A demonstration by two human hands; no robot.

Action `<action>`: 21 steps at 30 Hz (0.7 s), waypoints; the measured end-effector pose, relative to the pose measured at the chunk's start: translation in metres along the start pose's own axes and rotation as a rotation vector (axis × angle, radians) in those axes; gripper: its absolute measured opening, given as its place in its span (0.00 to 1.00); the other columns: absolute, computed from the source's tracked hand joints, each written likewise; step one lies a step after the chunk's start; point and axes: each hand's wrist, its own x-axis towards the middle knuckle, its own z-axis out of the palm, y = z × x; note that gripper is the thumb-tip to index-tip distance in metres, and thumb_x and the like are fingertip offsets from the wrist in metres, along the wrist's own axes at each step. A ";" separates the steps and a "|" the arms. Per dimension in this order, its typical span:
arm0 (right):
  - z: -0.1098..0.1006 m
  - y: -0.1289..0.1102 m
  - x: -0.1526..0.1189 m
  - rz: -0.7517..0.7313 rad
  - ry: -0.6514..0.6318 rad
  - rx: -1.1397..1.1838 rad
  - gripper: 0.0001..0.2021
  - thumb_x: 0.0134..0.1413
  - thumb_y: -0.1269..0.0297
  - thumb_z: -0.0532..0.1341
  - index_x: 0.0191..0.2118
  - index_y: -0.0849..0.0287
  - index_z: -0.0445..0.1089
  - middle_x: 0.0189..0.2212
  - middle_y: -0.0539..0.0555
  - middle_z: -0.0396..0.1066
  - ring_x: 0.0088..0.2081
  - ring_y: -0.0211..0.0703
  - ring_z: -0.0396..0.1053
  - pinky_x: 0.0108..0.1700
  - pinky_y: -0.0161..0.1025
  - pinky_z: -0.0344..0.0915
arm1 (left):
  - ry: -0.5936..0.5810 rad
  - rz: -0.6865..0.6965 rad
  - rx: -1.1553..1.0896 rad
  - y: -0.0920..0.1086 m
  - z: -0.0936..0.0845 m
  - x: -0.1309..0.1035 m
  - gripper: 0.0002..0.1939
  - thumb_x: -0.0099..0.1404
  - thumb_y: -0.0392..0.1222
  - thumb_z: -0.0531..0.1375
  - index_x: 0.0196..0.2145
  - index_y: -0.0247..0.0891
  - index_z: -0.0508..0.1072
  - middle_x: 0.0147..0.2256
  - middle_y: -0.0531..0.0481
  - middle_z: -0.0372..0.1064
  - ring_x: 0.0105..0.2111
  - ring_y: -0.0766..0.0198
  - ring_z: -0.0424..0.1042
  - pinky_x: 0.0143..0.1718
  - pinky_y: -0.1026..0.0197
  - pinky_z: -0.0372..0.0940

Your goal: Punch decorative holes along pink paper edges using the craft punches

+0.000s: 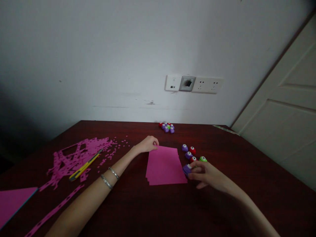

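A small stack of pink paper sheets [164,166], slightly fanned at the lower edge, lies on the table in front of me. At its far left corner my left hand [148,144] has its fingers closed on the paper, with the fingertips partly hidden. My right hand [203,172] grips a purple craft punch [187,169] by the right edge of the sheets. Whether the paper sits inside the punch's slot I cannot tell. Just beyond that hand are more punches: a green one [202,159], red ones [192,150] and purple ones [184,147].
Several more punches [166,127] are clustered near the wall. On the left lie a heap of punched pink strips [81,151], scattered pink bits [111,153], a yellow utility knife [86,165], a long punched strip [55,209] and more pink paper [16,204]. Sockets [207,85] are on the wall.
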 end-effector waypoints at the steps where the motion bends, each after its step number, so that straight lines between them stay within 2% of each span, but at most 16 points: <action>1: 0.000 0.000 0.000 -0.001 0.013 -0.009 0.16 0.41 0.59 0.65 0.35 0.59 0.62 0.29 0.50 0.68 0.32 0.39 0.68 0.28 0.33 0.70 | 0.014 0.003 0.004 0.000 0.000 0.000 0.07 0.51 0.35 0.58 0.29 0.33 0.75 0.27 0.49 0.72 0.27 0.66 0.69 0.28 0.66 0.59; 5: 0.003 0.000 0.000 -0.026 0.098 -0.086 0.13 0.41 0.60 0.65 0.32 0.58 0.63 0.30 0.51 0.68 0.33 0.40 0.68 0.25 0.32 0.69 | 0.056 0.002 -0.028 0.000 -0.002 0.000 0.06 0.51 0.35 0.59 0.27 0.34 0.75 0.26 0.49 0.72 0.26 0.67 0.68 0.28 0.66 0.59; 9: 0.004 0.005 -0.001 -0.064 0.196 -0.175 0.11 0.40 0.61 0.64 0.29 0.59 0.65 0.26 0.50 0.66 0.29 0.39 0.66 0.22 0.32 0.68 | -0.002 -0.049 -0.208 -0.004 -0.006 0.001 0.05 0.52 0.37 0.59 0.27 0.34 0.74 0.24 0.51 0.71 0.25 0.67 0.67 0.28 0.66 0.59; 17: 0.004 0.016 -0.001 -0.072 0.253 -0.036 0.13 0.34 0.61 0.65 0.30 0.59 0.67 0.26 0.50 0.68 0.30 0.40 0.67 0.25 0.33 0.69 | -0.033 -0.129 -0.540 -0.011 -0.022 -0.004 0.09 0.51 0.40 0.63 0.29 0.33 0.74 0.27 0.49 0.72 0.27 0.68 0.68 0.32 0.64 0.60; 21: 0.002 0.012 -0.003 -0.063 0.306 0.016 0.14 0.32 0.59 0.67 0.29 0.59 0.67 0.26 0.51 0.69 0.31 0.41 0.68 0.27 0.34 0.69 | 0.004 -0.169 -0.534 -0.015 -0.023 -0.004 0.08 0.50 0.40 0.63 0.29 0.33 0.74 0.27 0.49 0.73 0.28 0.67 0.68 0.32 0.64 0.60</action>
